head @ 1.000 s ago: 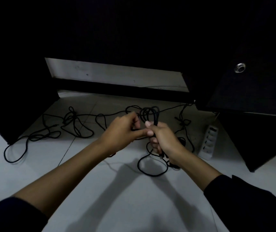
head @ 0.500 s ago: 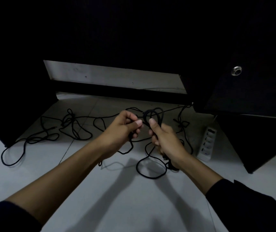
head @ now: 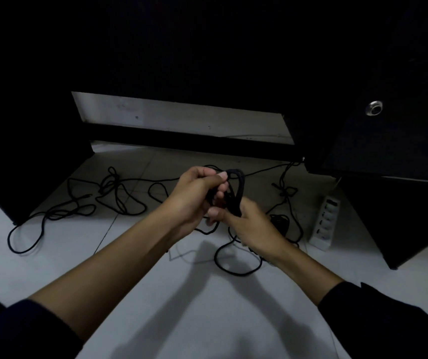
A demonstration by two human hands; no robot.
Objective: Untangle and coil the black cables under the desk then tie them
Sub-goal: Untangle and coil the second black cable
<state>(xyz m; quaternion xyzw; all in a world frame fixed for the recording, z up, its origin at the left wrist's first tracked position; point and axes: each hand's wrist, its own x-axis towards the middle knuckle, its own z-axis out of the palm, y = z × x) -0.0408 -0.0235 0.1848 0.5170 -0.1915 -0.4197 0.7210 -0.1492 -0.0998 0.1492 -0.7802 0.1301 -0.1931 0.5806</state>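
A small coil point(head: 237, 193) of black cable is held upright above the floor point(head: 207, 320), gripped from below by the right hand point(head: 253, 229). Its upper loops are pinched by the left hand point(head: 194, 198). Loose cables point(head: 114, 195) lie at ten o'clock, a power strip point(head: 325, 224) at three o'clock.

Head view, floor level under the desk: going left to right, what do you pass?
Loose cable loop → tangled cable bunch → left hand → coiled cable → right hand → white power strip.

Two hands point(head: 194, 198), one power strip point(head: 325, 220).
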